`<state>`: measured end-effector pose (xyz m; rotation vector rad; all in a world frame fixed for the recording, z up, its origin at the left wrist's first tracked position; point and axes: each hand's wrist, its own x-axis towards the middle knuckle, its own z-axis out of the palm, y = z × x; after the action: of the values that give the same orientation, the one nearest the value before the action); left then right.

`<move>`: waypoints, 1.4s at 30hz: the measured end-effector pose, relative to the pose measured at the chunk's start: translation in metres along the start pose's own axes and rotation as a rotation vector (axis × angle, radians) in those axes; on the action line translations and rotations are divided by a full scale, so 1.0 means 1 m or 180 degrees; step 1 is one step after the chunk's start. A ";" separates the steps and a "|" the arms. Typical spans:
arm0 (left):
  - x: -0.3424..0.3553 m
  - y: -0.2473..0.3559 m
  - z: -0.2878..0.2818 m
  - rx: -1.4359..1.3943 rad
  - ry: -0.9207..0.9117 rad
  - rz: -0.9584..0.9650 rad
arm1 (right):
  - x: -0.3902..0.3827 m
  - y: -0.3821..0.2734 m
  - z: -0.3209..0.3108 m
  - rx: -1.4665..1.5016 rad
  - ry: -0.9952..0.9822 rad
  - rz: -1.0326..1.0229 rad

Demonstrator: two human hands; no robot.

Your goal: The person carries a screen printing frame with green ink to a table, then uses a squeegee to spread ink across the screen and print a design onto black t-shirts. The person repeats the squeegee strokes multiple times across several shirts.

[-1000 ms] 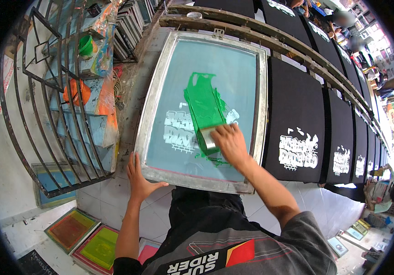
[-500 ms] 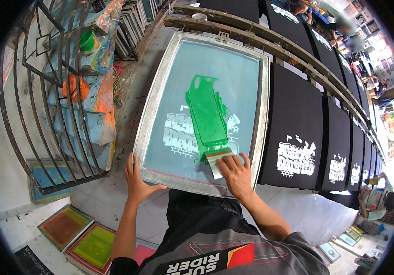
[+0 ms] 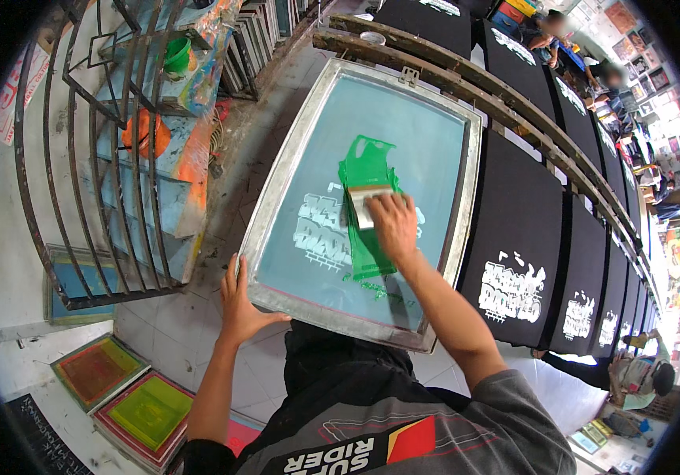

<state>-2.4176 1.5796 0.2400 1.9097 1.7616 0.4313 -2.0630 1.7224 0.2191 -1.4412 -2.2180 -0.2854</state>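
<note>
A metal-framed printing screen [image 3: 320, 111] with blue-green mesh lies over a black shirt on the long table. A white block design and a streak of green ink [image 3: 365, 170] show on the mesh. My right hand [image 3: 393, 224] grips a squeegee [image 3: 365, 203] in the middle of the screen, pressed into the green ink. My left hand [image 3: 241, 299] rests flat, fingers spread, on the near left corner of the frame.
Black shirts [image 3: 514, 237] with white prints lie in a row along the table to the right. A metal rack [image 3: 110, 158] with paint-stained shelves stands at left. Coloured screens [image 3: 122, 392] lie on the floor at lower left. Other people [image 3: 640, 380] are at the right edge.
My right hand pulled the squeegee down to the near edge of the screen, then pushed it back up to the middle. The left hand stayed on the frame.
</note>
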 end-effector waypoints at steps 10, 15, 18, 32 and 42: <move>-0.005 -0.003 0.001 0.0098 0.0113 0.0084 | 0.140 0.041 -0.023 -0.0361 -0.1534 0.0318; -0.002 -0.004 0.005 -0.0057 0.0129 0.0120 | 0.117 0.042 0.009 -0.0311 -0.0861 0.0054; -0.003 -0.006 0.008 -0.0091 0.0150 0.0135 | 0.085 0.032 0.009 -0.0082 -0.0674 0.0103; 0.002 0.000 0.003 -0.0134 0.0063 -0.0009 | -0.087 -0.051 -0.078 -0.0006 -0.0434 0.0338; 0.004 -0.003 0.002 -0.0088 0.0058 -0.0009 | -0.104 -0.064 -0.092 -0.0072 -0.0656 0.0354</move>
<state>-2.4184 1.5831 0.2362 1.8896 1.7609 0.4710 -2.0610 1.5733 0.2528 -1.6655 -2.2894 -0.1300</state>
